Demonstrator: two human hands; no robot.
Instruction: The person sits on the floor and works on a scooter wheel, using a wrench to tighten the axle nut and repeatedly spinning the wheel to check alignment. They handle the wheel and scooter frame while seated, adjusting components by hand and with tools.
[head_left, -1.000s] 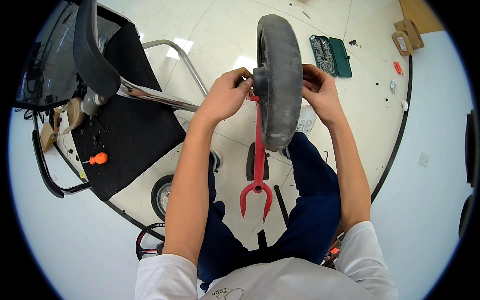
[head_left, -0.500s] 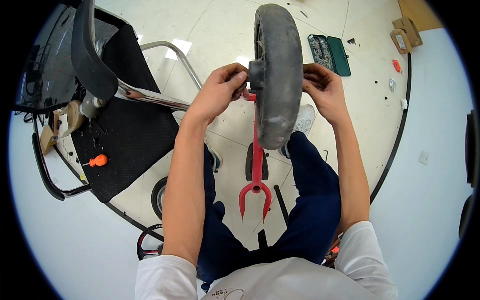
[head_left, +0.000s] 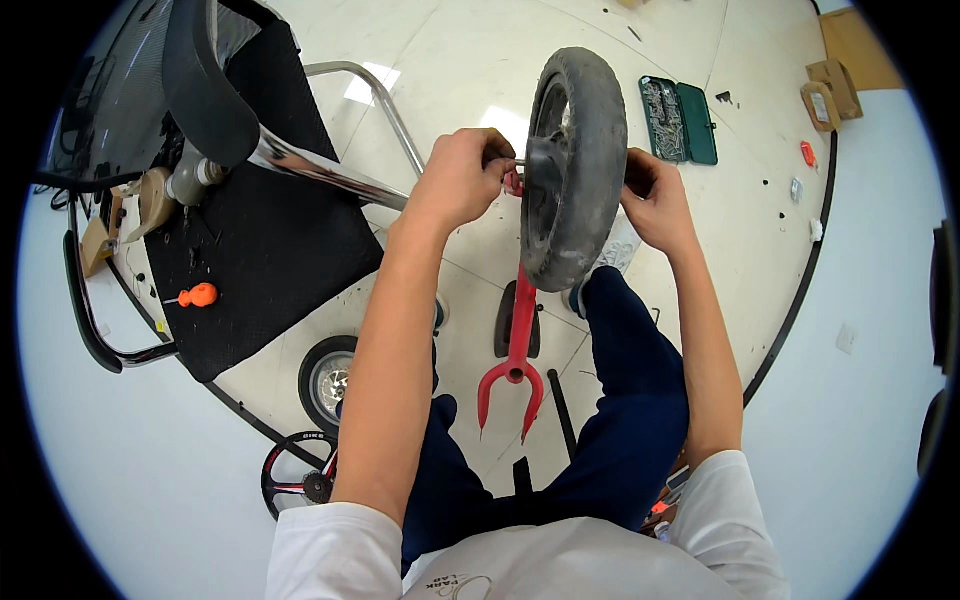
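Note:
A small wheel with a worn black tire stands upright in front of me, at the far end of a red frame with a two-pronged fork end pointing toward me. My left hand is beside the hub on the wheel's left, its thumb and fingers pinching the end of a thin metal axle. A red frame tip shows just below those fingers. On the other side, my right hand has its fingers curled against the wheel near hub height. The tire partly hides its fingertips and whatever they grip.
A black office chair at left carries an orange-handled screwdriver. A green case of small metal parts lies open on the floor. Another wheel and a spoked wheel with a cog lie at lower left. Cardboard boxes sit far right.
The wheel has shifted slightly right and lower in view and turned, showing more of its left side and hub. Both hands have stayed at its sides; the axle end now shows at my left fingers.

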